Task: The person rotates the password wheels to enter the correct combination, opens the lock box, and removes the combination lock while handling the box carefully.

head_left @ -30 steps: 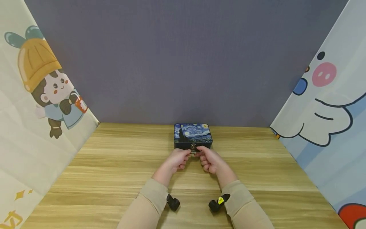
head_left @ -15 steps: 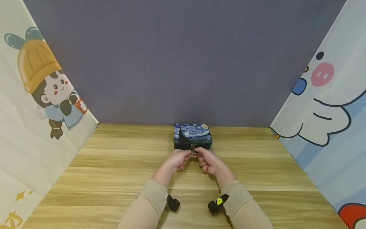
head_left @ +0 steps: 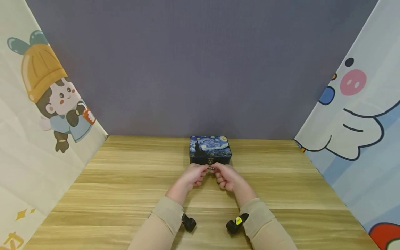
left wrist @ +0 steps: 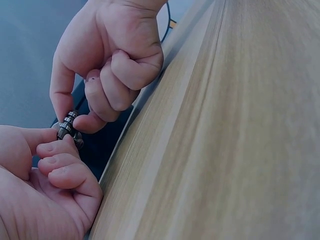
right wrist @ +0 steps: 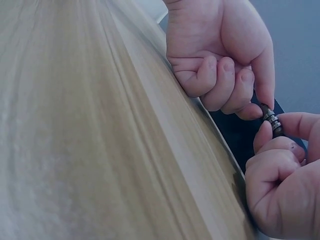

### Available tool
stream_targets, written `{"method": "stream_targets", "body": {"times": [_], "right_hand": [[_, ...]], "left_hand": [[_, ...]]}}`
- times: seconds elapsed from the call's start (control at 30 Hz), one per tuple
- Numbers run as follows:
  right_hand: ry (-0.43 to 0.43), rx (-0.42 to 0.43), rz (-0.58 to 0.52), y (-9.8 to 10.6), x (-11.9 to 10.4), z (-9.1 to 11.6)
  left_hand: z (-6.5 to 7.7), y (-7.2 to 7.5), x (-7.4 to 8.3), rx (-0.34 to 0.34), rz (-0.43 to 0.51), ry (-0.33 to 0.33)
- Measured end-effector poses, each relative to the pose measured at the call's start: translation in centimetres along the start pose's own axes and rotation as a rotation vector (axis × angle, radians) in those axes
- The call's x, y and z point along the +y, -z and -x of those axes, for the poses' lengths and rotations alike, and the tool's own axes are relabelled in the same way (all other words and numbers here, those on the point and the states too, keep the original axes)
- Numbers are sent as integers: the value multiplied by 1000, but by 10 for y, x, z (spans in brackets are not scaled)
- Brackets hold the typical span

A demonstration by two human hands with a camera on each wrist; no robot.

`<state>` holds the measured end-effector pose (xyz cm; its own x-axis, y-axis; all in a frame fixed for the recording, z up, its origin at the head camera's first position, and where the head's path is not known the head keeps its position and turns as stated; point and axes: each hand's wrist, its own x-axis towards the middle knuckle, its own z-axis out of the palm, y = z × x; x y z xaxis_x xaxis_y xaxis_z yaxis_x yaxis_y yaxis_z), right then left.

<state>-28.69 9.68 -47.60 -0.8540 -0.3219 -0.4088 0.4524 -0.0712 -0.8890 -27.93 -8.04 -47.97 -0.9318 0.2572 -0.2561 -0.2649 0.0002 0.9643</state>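
Note:
A small combination padlock (head_left: pixel 210 168) with ridged dials is at the front of a dark blue box (head_left: pixel 210 146), just below its round brass clasp (head_left: pixel 210 161). The box lid is closed and printed with a starry night painting. My left hand (head_left: pixel 194 173) pinches one end of the padlock (left wrist: pixel 68 121) between thumb and index finger. From the other side, my right hand (head_left: pixel 228 176) pinches the opposite end of the padlock (right wrist: pixel 271 119). The other fingers of both hands are curled inward. Fingertips cover much of the padlock, so its shackle cannot be made out.
The box stands near the back edge of a wooden table (head_left: pixel 140 194), close to a grey panel (head_left: pixel 200 69). Cartoon-printed curtains flank the table at left (head_left: pixel 31 149) and right (head_left: pixel 368 139). Each sleeve carries a small black wrist camera (head_left: pixel 189 223).
My right thumb has shifted slightly down and left, closer to the left fingertips. The padlock sits a little lower and is more covered by fingers. The box stays in place.

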Motion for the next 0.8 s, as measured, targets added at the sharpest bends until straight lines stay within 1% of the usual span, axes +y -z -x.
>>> {"method": "stream_targets", "body": {"times": [0.4,0.8], "right_hand": [[-3,-3,-7,1,0,-2],[6,-2,-7,0,-2,0]], "left_hand": [[-4,0,-3,2,-5,2],[-4,0,-4,2,1,-2]]}}
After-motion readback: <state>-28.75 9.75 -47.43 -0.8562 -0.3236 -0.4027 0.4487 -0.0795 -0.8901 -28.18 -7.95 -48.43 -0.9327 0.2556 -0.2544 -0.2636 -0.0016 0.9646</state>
